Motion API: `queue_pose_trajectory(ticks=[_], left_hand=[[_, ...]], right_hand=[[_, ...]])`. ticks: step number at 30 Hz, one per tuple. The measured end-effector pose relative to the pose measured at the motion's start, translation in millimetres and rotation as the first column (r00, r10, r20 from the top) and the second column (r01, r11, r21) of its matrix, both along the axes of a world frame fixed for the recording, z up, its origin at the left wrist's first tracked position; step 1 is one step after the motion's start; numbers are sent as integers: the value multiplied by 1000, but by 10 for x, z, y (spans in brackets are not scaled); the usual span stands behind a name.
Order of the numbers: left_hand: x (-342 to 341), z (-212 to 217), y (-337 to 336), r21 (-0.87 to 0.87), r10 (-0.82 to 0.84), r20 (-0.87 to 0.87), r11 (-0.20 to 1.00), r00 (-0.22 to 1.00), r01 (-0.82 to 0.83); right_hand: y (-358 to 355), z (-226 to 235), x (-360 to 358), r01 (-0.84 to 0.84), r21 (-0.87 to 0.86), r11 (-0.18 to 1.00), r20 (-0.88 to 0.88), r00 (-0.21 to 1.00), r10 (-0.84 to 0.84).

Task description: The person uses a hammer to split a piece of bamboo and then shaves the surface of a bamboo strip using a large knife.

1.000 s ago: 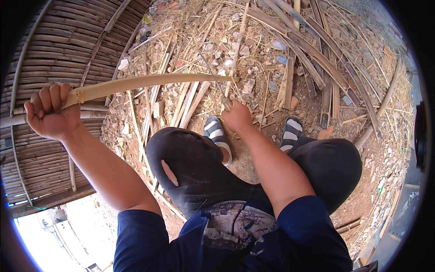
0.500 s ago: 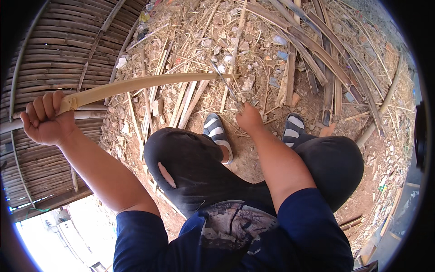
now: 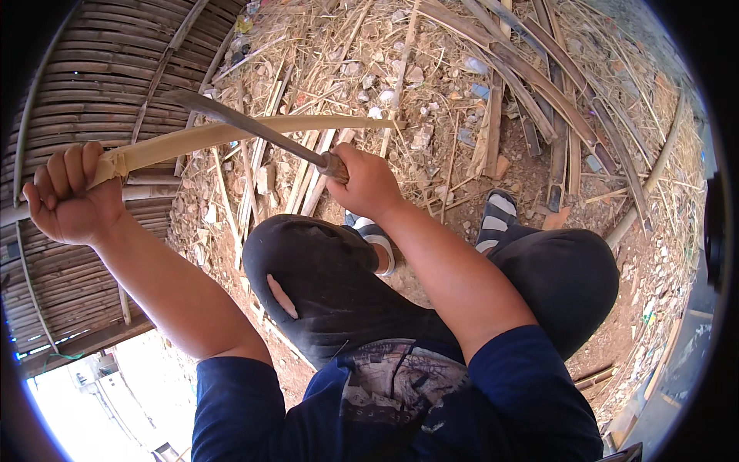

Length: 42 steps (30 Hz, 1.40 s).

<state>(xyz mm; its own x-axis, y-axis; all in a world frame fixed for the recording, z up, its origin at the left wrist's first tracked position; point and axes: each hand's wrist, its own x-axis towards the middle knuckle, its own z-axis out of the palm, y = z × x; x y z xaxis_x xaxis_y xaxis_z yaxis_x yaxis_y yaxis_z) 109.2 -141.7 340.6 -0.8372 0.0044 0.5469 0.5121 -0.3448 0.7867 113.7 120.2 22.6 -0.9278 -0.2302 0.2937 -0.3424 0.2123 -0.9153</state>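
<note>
Your left hand (image 3: 73,196) is fisted around one end of a pale, flat bamboo strip (image 3: 254,129) that bows away past your right hand (image 3: 368,181). That hand is clenched on the handle of a long dark blade (image 3: 246,127) crossing the strip; whether the edge touches it is unclear. Beyond both hands lie bamboo scraps (image 3: 493,85) on dirt, with a woven bamboo wall (image 3: 85,85) beside your left hand.

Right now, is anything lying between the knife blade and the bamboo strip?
Nothing visible: the knife in the right hand already crosses the bamboo strip, which the left hand grips at its end.
</note>
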Motion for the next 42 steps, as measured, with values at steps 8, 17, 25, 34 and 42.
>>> queue_pose_trajectory(ticks=[8, 17, 25, 34, 42], left_hand=[[-13, -102, 119, 87, 373, 6, 924, 928, -372], [-13, -87, 87, 83, 386, 25, 919, 922, -387], [-86, -84, 70, 102, 361, 35, 926, 932, -363], [-92, -114, 89, 116, 509, 36, 853, 860, -509], [-104, -100, -84, 98, 459, 34, 883, 888, -460]], right_hand=[[614, -1485, 114, 60, 439, 896, 558, 764, -324], [74, -440, 82, 20, 232, 973, 302, 949, -92], [469, -1595, 324, 84, 488, 869, 599, 691, -404], [414, -1189, 220, 66, 415, 907, 576, 753, -319], [60, -527, 47, 118, 152, 981, 76, 989, -130]])
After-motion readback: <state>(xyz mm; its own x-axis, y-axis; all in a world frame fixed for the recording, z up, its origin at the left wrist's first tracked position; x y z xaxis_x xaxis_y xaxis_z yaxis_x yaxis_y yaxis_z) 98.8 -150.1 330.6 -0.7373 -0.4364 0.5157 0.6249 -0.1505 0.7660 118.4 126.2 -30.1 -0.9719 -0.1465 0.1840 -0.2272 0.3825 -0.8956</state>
